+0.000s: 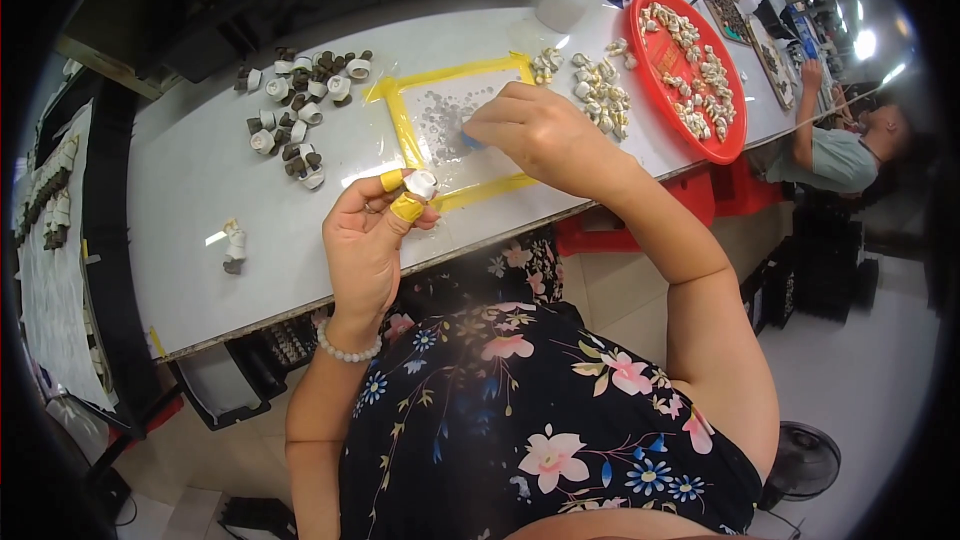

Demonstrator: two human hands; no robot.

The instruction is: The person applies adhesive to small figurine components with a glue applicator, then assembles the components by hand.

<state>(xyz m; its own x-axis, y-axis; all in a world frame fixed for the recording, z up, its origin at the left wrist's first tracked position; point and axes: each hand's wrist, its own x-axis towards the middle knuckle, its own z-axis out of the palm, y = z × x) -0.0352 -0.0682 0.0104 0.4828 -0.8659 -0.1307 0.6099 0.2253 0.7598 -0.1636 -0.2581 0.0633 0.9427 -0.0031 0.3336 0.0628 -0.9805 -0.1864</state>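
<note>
A small white cap-like part point(421, 183) sits pinched at the tips of the left hand point(365, 250), held up just above the near edge of the bench point(180, 230). The thumb and forefinger of that hand wear yellow tape wraps, and the fingers point(393, 181) are closed tight around the part, whose open end seems to face up and to the right. The right hand point(535, 125) is ahead and to the right of it, over a square marked out in yellow tape point(402, 125) on the bench top. Its fingers are drawn together, nearly shut, on what looks like a small blue thing at their tips; what exactly it is, I cannot tell. Inside the square lies a scatter of tiny grey bits point(445, 120). So the white part lies down and to the left of the right hand, near it but not touching, and the left hand already has it.

Farther out, a loose heap of white and dark cylindrical parts point(300, 110) lies to the left on the bench, and one stray piece point(233, 245) rests alone near the front edge. To the right are a pile of pale pieces point(600, 90) and a round red tray point(735, 140) carrying more of them. Beyond it another person point(840, 150) sits at the same bench
</note>
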